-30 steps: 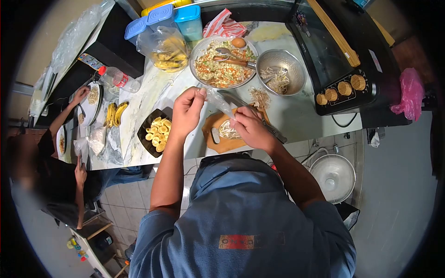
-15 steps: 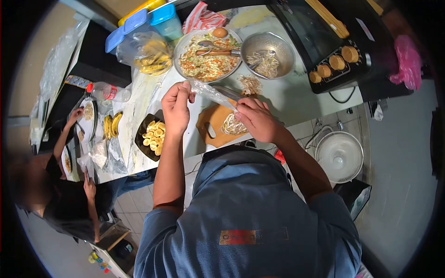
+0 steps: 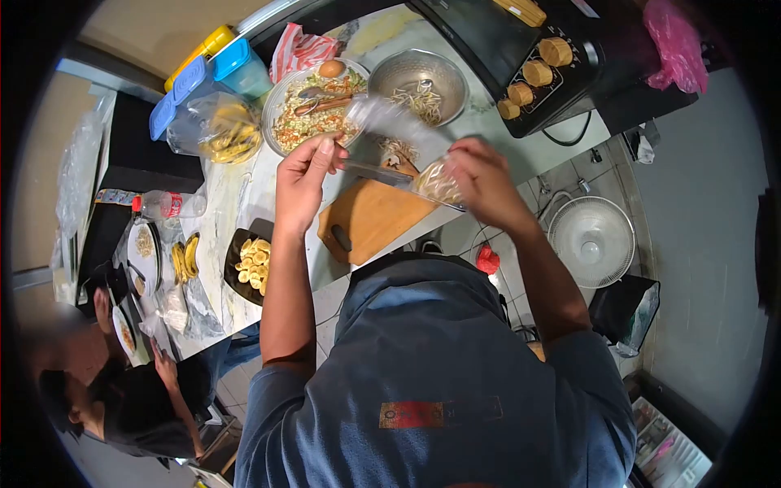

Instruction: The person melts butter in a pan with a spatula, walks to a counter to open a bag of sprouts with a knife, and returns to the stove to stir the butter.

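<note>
My right hand (image 3: 488, 183) is closed around a clear plastic bag of bean sprouts (image 3: 438, 180), held over the right end of the wooden cutting board (image 3: 378, 215). The loose upper part of the bag is smeared by motion and stretches up and left toward the plate. My left hand (image 3: 307, 175) is raised left of the board with its fingers curled and thumb pressed in. What those fingers hold, if anything, is hidden. A knife (image 3: 377, 172) lies along the board's far edge, partly behind the bag. Beyond it sits a small pile of pale scraps (image 3: 397, 151).
A plate of chopped vegetables (image 3: 285, 102) with an egg (image 3: 331, 69) and a metal bowl of sprouts (image 3: 455, 81) stand behind. Sliced bananas fill a dark dish (image 3: 236, 281). An oven (image 3: 569, 89) is at right. A co-worker (image 3: 138, 407) is at left.
The sprouts have left the cutting board and are in the bag, which my right hand has lifted. My left hand and the bag's far end have come apart. The view has shifted slightly.
</note>
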A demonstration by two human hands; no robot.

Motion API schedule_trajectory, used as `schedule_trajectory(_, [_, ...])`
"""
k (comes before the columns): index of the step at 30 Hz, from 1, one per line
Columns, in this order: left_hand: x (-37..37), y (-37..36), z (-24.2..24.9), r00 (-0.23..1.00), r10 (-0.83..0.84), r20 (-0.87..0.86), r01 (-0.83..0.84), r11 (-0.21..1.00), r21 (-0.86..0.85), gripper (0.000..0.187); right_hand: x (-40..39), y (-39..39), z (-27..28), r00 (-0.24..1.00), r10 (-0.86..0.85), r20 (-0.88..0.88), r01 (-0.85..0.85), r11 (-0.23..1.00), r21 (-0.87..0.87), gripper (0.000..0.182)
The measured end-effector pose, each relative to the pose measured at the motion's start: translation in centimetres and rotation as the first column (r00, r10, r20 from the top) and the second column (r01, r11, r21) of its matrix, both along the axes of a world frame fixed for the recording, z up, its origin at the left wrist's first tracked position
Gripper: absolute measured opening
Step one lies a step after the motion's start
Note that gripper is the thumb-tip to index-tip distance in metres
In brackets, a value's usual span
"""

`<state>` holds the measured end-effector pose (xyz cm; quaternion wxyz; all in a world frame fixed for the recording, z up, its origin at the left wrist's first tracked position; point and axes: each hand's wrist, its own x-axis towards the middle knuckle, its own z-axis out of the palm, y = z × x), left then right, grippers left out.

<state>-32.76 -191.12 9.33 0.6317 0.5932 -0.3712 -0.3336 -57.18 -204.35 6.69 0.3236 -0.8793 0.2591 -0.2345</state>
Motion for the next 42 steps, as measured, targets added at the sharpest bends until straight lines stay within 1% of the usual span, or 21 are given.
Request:
schedule_trajectory(2, [0.2, -0.3, 0.1, 0.995, 0.001, 0.096, -0.004, 0.999, 0.035, 0.028, -1.2, -1.6, -0.9, 0.982, -0.175, 0.075, 0.174, 0.985, 0.022, 0.021])
schedule_trajectory(3, [0.4, -0.3, -0.1, 0.995, -0.003, 0.097, 0.000, 0.999, 0.033, 0.028, -1.7, -2.3, -1.5, 0.981, -0.178, 0.077, 0.177, 0.984, 0.019, 0.021])
schedule_trajectory(5, [0.4, -0.1, -0.5, 0.997, -0.010, 0.082, 0.004, 0.998, 0.064, 0.027, -2.6, -3.7, -3.3, 0.946, -0.316, 0.071, 0.297, 0.934, 0.198, 0.020])
schedule_trajectory(6, [0.2, -0.1, -0.8, 0.997, -0.011, 0.080, 0.006, 0.998, 0.066, 0.027, -2.8, -4.3, -4.5, 0.931, -0.359, 0.068, 0.345, 0.925, 0.158, 0.022])
schedule_trajectory(7, [-0.1, 0.0, -1.2, 0.998, -0.005, 0.070, -0.002, 0.995, 0.099, 0.027, -2.9, -4.7, -5.3, 0.931, -0.361, 0.063, 0.347, 0.924, 0.161, 0.022])
schedule_trajectory(9, [-0.5, 0.2, -1.7, 0.998, -0.001, 0.062, -0.007, 0.991, 0.136, 0.027, -3.0, -5.3, -6.6, 0.890, -0.451, 0.065, 0.435, 0.884, 0.173, 0.027])
schedule_trajectory(10, [-0.7, 0.3, -1.9, 0.998, -0.012, 0.064, 0.001, 0.986, 0.169, 0.027, -3.2, -5.2, -7.3, 0.889, -0.453, 0.065, 0.436, 0.882, 0.178, 0.027])
schedule_trajectory(11, [-0.8, 0.4, -2.0, 0.998, -0.023, 0.066, 0.009, 0.979, 0.203, 0.026, -3.4, -5.0, -7.9, 0.884, -0.464, 0.057, 0.455, 0.882, 0.125, 0.032])
schedule_trajectory(12, [-1.0, 0.5, -2.0, 0.998, -0.016, 0.060, 0.004, 0.978, 0.207, 0.024, -3.7, -4.7, -8.1, 0.878, -0.476, 0.049, 0.473, 0.878, 0.071, 0.037])
schedule_trajectory(13, [-1.1, 0.6, -2.3, 0.998, -0.017, 0.059, 0.005, 0.978, 0.211, 0.024, -4.1, -4.4, -8.2, 0.878, -0.477, 0.045, 0.473, 0.878, 0.074, 0.037])
schedule_trajectory(15, [-1.3, 0.9, -2.9, 1.000, -0.004, 0.026, -0.001, 0.981, 0.194, 0.022, -5.1, -3.4, -8.3, 0.870, -0.491, 0.048, 0.480, 0.865, 0.149, 0.045])
schedule_trajectory(19, [-2.3, 1.0, -3.4, 1.000, 0.005, -0.006, -0.004, 0.970, 0.241, 0.020, -7.5, -1.8, -7.4, 0.858, -0.514, -0.002, 0.505, 0.841, 0.192, 0.043])
schedule_trajectory(21, [-2.9, 0.7, -3.6, 1.000, -0.001, -0.022, 0.008, 0.957, 0.290, 0.018, -8.6, -1.2, -7.5, 0.850, -0.526, -0.014, 0.495, 0.790, 0.361, 0.038])
schedule_trajectory(22, [-3.3, 0.3, -3.5, 1.000, -0.003, -0.028, 0.011, 0.951, 0.310, 0.017, -9.0, -0.9, -7.4, 0.840, -0.542, -0.007, 0.509, 0.784, 0.355, 0.038])
schedule_trajectory(24, [-3.7, -0.4, -3.9, 0.998, -0.046, -0.046, 0.058, 0.951, 0.304, 0.017, -9.6, 0.1, -7.2, 0.815, -0.576, -0.068, 0.532, 0.695, 0.484, 0.033])
schedule_trajectory(28, [-4.2, -2.1, -4.2, 0.983, -0.165, -0.080, 0.181, 0.942, 0.282, 0.016, -10.0, 2.1, -6.3, 0.769, -0.637, -0.049, 0.569, 0.647, 0.508, 0.032])
schedule_trajectory(30, [-4.2, -2.8, -4.4, 0.965, -0.244, -0.095, 0.261, 0.931, 0.255, 0.015, -10.0, 3.2, -5.8, 0.762, -0.647, -0.017, 0.574, 0.663, 0.482, 0.031])
schedule_trajectory(34, [-4.4, -4.0, -5.1, 0.930, -0.345, -0.125, 0.366, 0.893, 0.262, 0.015, -10.3, 6.4, -5.3, 0.671, -0.741, -0.025, 0.651, 0.573, 0.498, 0.033])
schedule_trajectory(36, [-4.8, -4.2, -5.5, 0.900, -0.414, -0.133, 0.434, 0.874, 0.219, 0.015, -10.5, 8.5, -4.8, 0.636, -0.772, 0.001, 0.635, 0.524, 0.567, 0.032])
schedule_trajectory(40, [-6.4, -4.4, -5.9, 0.843, -0.519, -0.140, 0.537, 0.815, 0.217, 0.013, -11.4, 12.3, -3.3, 0.520, -0.854, 0.017, 0.699, 0.437, 0.566, 0.025])
schedule_trajectory(42, [-7.3, -4.4, -6.4, 0.793, -0.602, -0.092, 0.605, 0.761, 0.233, 0.019, -12.4, 14.2, -2.8, 0.454, -0.890, 0.033, 0.738, 0.397, 0.546, 0.025])
